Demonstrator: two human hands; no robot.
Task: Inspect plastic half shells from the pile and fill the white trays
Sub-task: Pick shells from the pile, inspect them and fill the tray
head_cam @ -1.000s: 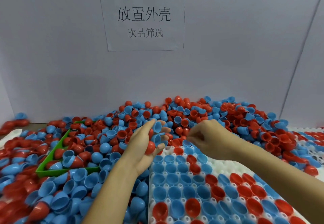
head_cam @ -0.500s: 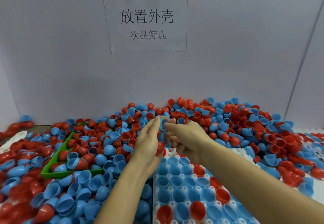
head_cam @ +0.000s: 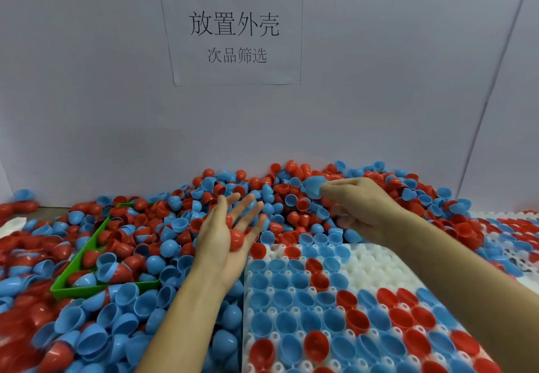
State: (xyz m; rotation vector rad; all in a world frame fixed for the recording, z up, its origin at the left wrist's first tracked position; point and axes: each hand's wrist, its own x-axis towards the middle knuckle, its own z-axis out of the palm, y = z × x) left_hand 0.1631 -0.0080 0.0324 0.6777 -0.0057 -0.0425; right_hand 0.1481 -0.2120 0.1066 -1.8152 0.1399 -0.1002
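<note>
- Our left hand (head_cam: pixel 226 237) lies palm up at the centre of the frame, fingers spread and nearly straight, with red half shells (head_cam: pixel 236 238) resting loose in the palm.
- Our right hand (head_cam: pixel 358 209), right of centre, pinches a blue half shell (head_cam: pixel 313 186) between thumb and fingertips, raised above the pile (head_cam: pixel 262 189); its lower fingers are curled, and we cannot tell whether they hold more.
- We see the pile of red and blue half shells spread across the middle of the frame, from the left edge to the right, banked against the grey wall.
- We see the white tray (head_cam: pixel 376 264) at the lower right, just beside the left wrist, most of its pockets filled with blue and red shells, open side up; its upper right pockets are bare.
- We see a green bin (head_cam: pixel 78 286) at the lower left, sunk in the pile and holding shells.
- We see a paper sign (head_cam: pixel 233 28) with printed characters on the wall at upper centre.
</note>
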